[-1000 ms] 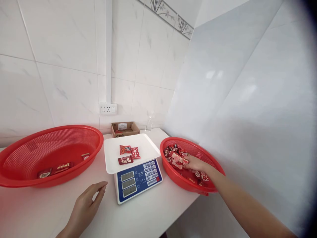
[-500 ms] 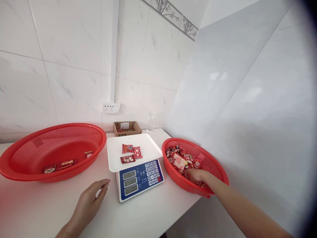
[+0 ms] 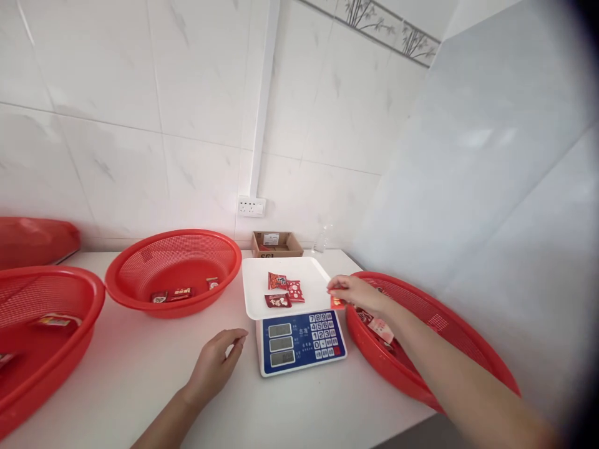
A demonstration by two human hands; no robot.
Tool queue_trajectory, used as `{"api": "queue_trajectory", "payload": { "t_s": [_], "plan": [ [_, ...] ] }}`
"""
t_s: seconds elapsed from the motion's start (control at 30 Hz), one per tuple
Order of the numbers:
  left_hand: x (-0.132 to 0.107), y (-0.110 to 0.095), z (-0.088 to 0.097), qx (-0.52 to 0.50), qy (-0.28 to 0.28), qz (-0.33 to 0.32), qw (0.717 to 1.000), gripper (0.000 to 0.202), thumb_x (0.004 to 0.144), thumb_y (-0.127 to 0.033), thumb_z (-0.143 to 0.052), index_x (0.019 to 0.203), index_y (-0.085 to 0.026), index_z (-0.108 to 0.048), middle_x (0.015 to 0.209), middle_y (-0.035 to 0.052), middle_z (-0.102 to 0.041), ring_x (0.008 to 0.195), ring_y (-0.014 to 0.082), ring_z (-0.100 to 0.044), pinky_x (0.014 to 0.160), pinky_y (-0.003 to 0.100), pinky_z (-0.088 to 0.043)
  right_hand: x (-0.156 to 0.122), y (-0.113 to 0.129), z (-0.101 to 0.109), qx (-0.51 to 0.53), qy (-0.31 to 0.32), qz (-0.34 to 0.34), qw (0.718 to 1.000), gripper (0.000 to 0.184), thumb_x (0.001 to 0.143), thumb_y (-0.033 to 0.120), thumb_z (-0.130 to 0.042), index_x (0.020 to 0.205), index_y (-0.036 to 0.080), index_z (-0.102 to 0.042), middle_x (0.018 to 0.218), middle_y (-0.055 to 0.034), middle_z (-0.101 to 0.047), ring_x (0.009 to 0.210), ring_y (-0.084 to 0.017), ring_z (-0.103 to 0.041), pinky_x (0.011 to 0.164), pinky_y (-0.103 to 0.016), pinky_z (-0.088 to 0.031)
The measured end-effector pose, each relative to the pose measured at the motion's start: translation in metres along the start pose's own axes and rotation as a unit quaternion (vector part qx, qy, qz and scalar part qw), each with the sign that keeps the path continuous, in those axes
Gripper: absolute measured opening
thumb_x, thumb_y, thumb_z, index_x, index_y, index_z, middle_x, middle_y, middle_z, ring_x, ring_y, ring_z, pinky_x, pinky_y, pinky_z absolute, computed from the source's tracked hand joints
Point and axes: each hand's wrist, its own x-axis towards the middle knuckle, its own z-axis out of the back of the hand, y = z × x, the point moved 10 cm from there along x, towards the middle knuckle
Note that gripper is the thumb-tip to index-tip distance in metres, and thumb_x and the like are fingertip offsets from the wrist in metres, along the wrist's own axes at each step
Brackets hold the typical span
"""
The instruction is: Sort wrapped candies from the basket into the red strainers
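Observation:
My right hand (image 3: 358, 293) pinches a small red-wrapped candy packet (image 3: 337, 302) between the scale's right side and a red basket (image 3: 468, 349). Several wrapped sweets lie in that basket, partly covered by my forearm. Three red packets rest on the white pan (image 3: 257, 274) of the digital scale (image 3: 299, 343): an orange-red one (image 3: 277, 280), a dotted one (image 3: 295, 290) and a dark red one (image 3: 277, 301). My left hand (image 3: 215, 362) is over the table left of the scale, fingers loosely curved, thumb a little apart, holding nothing.
A second red basket (image 3: 173, 312) with a few packets stands left of the scale. Another red basket (image 3: 93, 312) is at the left edge, a red bag-like bundle (image 3: 37, 240) behind it. A cardboard box (image 3: 278, 252) and a clear plastic object (image 3: 321, 239) stand by the wall.
My right hand has come up out of the right basket with a red candy packet and moved toward the scale pan. The view has swung left, showing another basket.

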Motion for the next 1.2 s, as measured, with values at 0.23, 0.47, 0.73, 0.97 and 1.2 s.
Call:
{"api": "queue_trajectory", "payload": {
  "t_s": [0.23,0.47,0.73,0.97,1.2],
  "plan": [
    [0.000,0.004,0.006,-0.005,-0.013,-0.003,1.000,0.020,0.086,-0.026,-0.042,0.092,-0.023,-0.061,0.084,0.0021,-0.068,0.076,0.0139,-0.064,0.066,0.023,-0.052,0.054,0.052,-0.070,-0.041,-0.029,0.079,0.996,0.014,0.078,0.018,-0.048,0.089,0.018,-0.057,0.081,-0.0013,-0.063,0.063,-0.010,-0.057,0.061,-0.023,-0.045],
    [0.000,0.004,0.001,-0.002,0.004,0.002,1.000,0.022,0.087,-0.026,-0.041,0.094,-0.022,-0.061,0.087,0.0032,-0.067,0.078,0.0150,-0.063,0.068,0.026,-0.052,0.058,0.054,-0.066,-0.148,-0.088,0.070,0.982,0.032,0.080,0.040,-0.050,0.103,0.019,-0.056,0.099,-0.0060,-0.063,0.087,-0.017,-0.059,0.076,-0.028,-0.043],
    [-0.001,0.002,0.005,0.001,-0.001,0.004,1.000,0.022,0.087,-0.026,-0.040,0.094,-0.023,-0.061,0.087,0.0032,-0.067,0.078,0.0153,-0.063,0.066,0.025,-0.052,0.052,0.076,-0.071,-0.155,-0.103,0.140,0.972,0.038,0.081,0.036,-0.050,0.114,0.018,-0.052,0.123,-0.0095,-0.052,0.113,-0.019,-0.047,0.094,-0.032,-0.036],
    [-0.001,-0.003,0.002,-0.001,0.009,-0.010,1.000,0.022,0.087,-0.026,-0.040,0.094,-0.022,-0.061,0.086,0.0029,-0.068,0.078,0.0150,-0.063,0.069,0.025,-0.051,0.038,0.064,-0.097,-0.203,-0.019,0.151,0.967,0.020,0.080,0.021,-0.050,0.094,0.020,-0.064,0.106,-0.0070,-0.062,0.098,-0.019,-0.056,0.086,-0.031,-0.041],
    [0.001,0.003,0.003,-0.006,0.018,0.007,1.000,0.023,0.088,-0.026,-0.038,0.095,-0.021,-0.059,0.089,0.0040,-0.067,0.081,0.0155,-0.062,0.070,0.027,-0.051,0.016,0.060,-0.054,-0.190,-0.093,0.162,0.964,0.029,0.082,0.025,-0.047,0.106,0.014,-0.059,0.116,-0.0099,-0.059,0.109,-0.019,-0.051,0.097,-0.031,-0.034]
  ]
}}
